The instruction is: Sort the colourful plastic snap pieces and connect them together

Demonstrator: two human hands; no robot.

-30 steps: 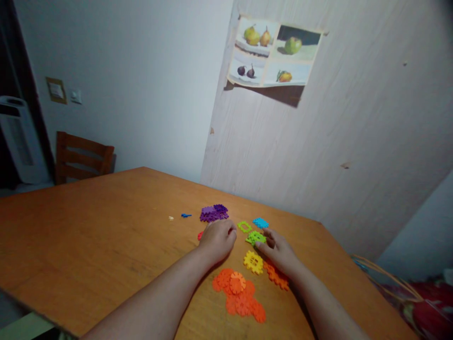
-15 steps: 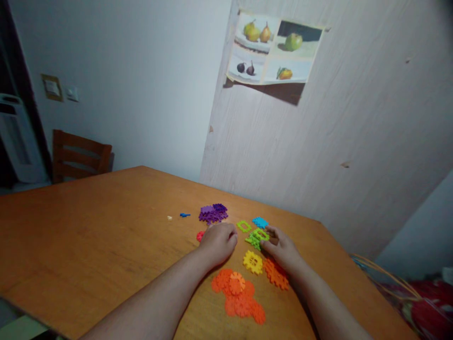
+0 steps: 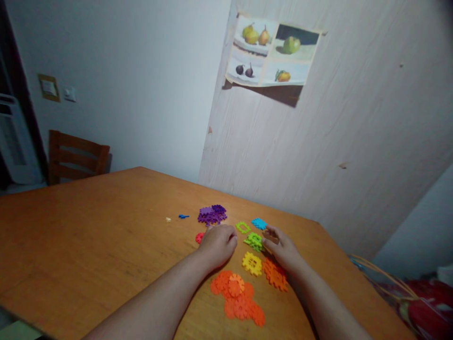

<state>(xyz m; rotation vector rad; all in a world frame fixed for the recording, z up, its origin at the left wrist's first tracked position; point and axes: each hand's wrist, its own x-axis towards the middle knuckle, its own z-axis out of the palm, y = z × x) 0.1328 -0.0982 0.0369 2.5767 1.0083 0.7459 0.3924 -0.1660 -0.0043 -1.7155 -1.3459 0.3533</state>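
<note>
My left hand [image 3: 218, 244] rests on the table with its fingers curled under, and whatever it may hold is hidden. A red plastic piece [image 3: 199, 237] shows partly beside its wrist side. My right hand [image 3: 281, 245] has thumb and fingers apart, just right of a small stack of green toothed plastic pieces [image 3: 254, 241]. Nothing shows between its fingers. Close by lie a light green square frame piece [image 3: 243, 227] and a blue toothed piece [image 3: 259, 223]. Yellow toothed pieces [image 3: 252, 263] and dark orange ones [image 3: 275, 275] sit nearer to me.
Bright orange round pieces [image 3: 239, 300] spread between my forearms. Beyond my left hand is a purple pile [image 3: 212, 215], with a small blue piece [image 3: 183, 216] and a tiny pale piece [image 3: 168, 219] to its left. A wooden chair [image 3: 78, 156] stands past the table [image 3: 106, 226].
The upper green piece, tilted near my right fingertips before, now lies down on the green stack. My right fingers have come away from it. The left hand stays in place.
</note>
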